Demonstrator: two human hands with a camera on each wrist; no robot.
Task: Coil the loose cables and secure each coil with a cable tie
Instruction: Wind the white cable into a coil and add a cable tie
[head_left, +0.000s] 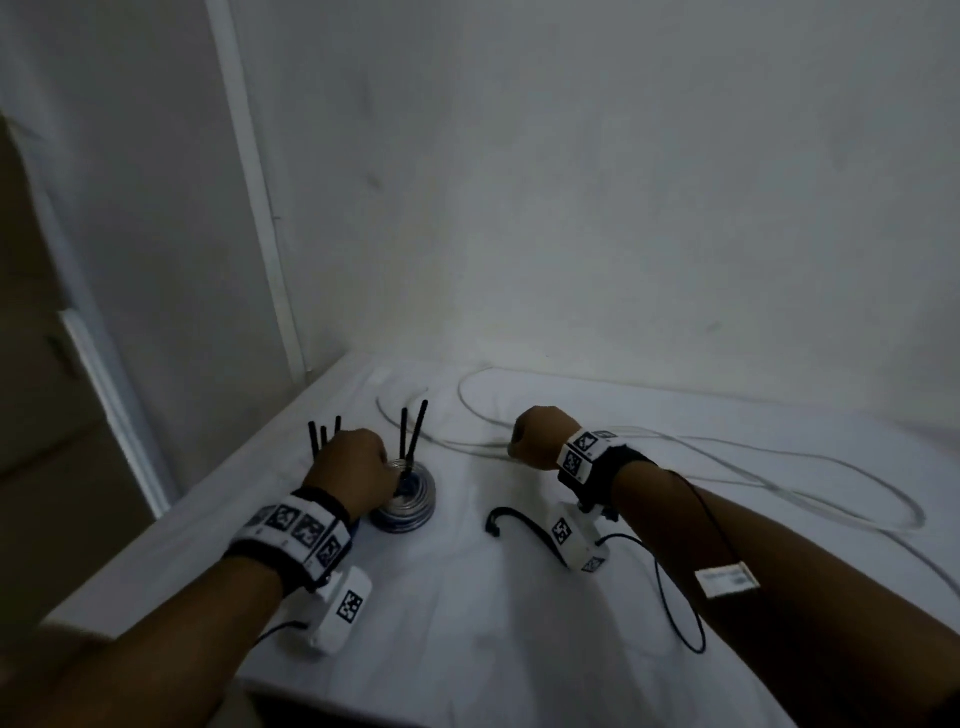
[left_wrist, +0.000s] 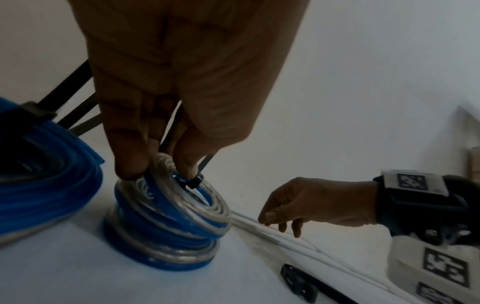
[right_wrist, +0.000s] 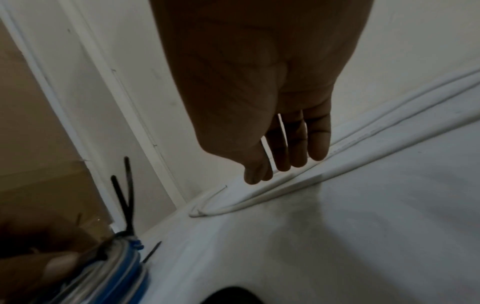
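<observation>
A small coil of blue and clear cable (head_left: 408, 501) (left_wrist: 168, 222) stands on the white sheet, with black cable ties (head_left: 411, 434) sticking up from it. My left hand (head_left: 363, 462) (left_wrist: 158, 170) pinches the coil's upper rim, beside a tie head (left_wrist: 194, 182). A larger blue coil (left_wrist: 46, 174) with its own ties lies just to its left. My right hand (head_left: 530, 441) (right_wrist: 283, 164) hangs with relaxed fingers, their tips at the loose white cable (head_left: 727, 457) (right_wrist: 285, 191) (left_wrist: 262, 228). A loose black cable tie (head_left: 519, 525) (left_wrist: 298, 283) lies under the right wrist.
The white-sheeted table (head_left: 467, 597) meets a white wall at the back and a door frame (head_left: 260, 197) at the left corner. The white cable sprawls in wide loops over the right half of the table. A thin black sensor wire (head_left: 675, 608) hangs from my right forearm.
</observation>
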